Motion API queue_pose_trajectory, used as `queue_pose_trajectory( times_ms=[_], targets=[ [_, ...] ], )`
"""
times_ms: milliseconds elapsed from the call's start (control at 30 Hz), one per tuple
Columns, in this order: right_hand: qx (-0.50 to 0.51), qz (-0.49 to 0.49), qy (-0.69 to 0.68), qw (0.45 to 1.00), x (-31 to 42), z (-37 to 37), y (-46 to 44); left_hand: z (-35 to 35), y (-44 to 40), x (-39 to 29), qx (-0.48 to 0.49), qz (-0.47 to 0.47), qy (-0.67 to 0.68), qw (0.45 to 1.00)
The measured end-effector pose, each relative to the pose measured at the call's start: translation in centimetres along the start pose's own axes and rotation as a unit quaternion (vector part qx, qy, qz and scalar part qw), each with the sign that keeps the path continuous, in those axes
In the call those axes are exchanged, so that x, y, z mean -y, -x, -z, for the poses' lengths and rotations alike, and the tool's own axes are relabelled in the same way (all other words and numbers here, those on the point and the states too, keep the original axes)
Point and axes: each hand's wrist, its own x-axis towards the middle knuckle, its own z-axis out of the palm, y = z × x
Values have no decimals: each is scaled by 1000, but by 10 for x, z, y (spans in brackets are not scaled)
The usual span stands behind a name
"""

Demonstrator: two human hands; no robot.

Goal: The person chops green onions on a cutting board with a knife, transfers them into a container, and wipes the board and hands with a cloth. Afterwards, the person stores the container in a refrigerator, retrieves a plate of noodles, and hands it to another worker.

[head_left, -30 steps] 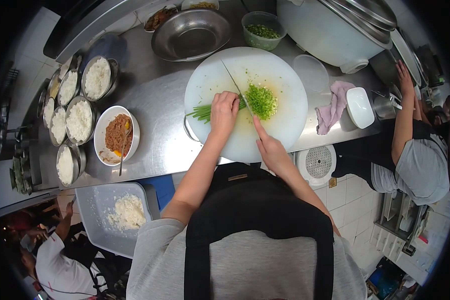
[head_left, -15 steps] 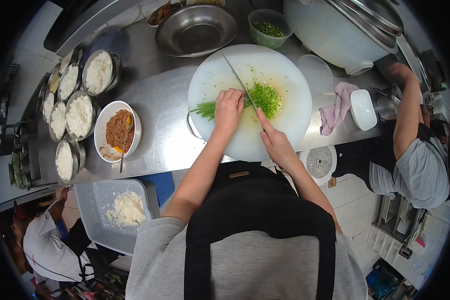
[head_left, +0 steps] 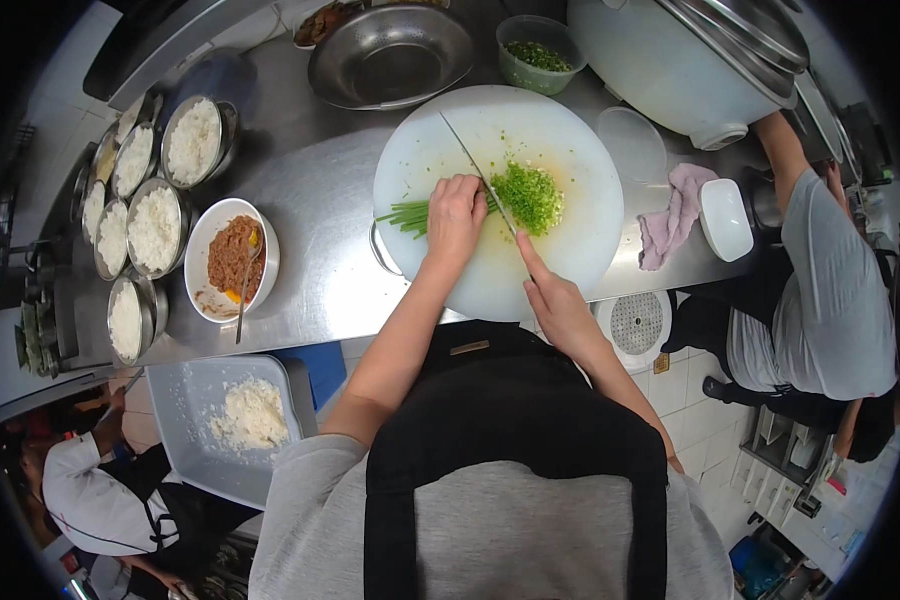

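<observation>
Co-worker [head_left: 830, 290]: shifted since earlier frame; arm now beside white cooker [head_left: 660, 75].
Green stalks [head_left: 405, 215]: on round board [head_left: 570, 265], left of knife [head_left: 461, 143]; chopped greens [head_left: 530, 197] right of it.
Left hand [head_left: 455, 217]: fingers curled closed, pinning green stalks beside blade.
Right hand [head_left: 562, 308]: closed around knife handle, index finger extended.
Metal bowl [head_left: 390, 62]: beyond board.
Apron tag [head_left: 470, 348]: lettering too small to read.

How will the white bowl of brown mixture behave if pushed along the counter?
Likely slides rather than tips: the white bowl looks wide, and the steel counter looks smooth. Probably some heft, given the brown mixture inside. The spoon may swivel, since its handle pokes over the rim.
</observation>
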Motion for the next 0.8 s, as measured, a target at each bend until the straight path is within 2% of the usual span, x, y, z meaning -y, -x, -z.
queue_pose_trajectory(
  times_ms=[233, 433, 500, 633, 800],
  targets=[
    [-2, -21, -2, 1000, -15, -10, -18, 0, 2, 0, 1, -5, 10, 1000],
    [-18, 25, -2, 1000, -3, -5, 2, 0, 1, 1, 5, 10, 3, 1000],
    [3, -30, 27, 999, -4, -10, 1, -1, 2, 1, 5, 14, 9, 1000],
    [2, -36, 9, 999, -7, -10, -16, 1, 1, 0, 1, 1, 14, 1000],
    [-18, 20, -5, 1000, 0, -7, 11, 1, 2, -1, 3, 9, 9, 1000]
  ],
)
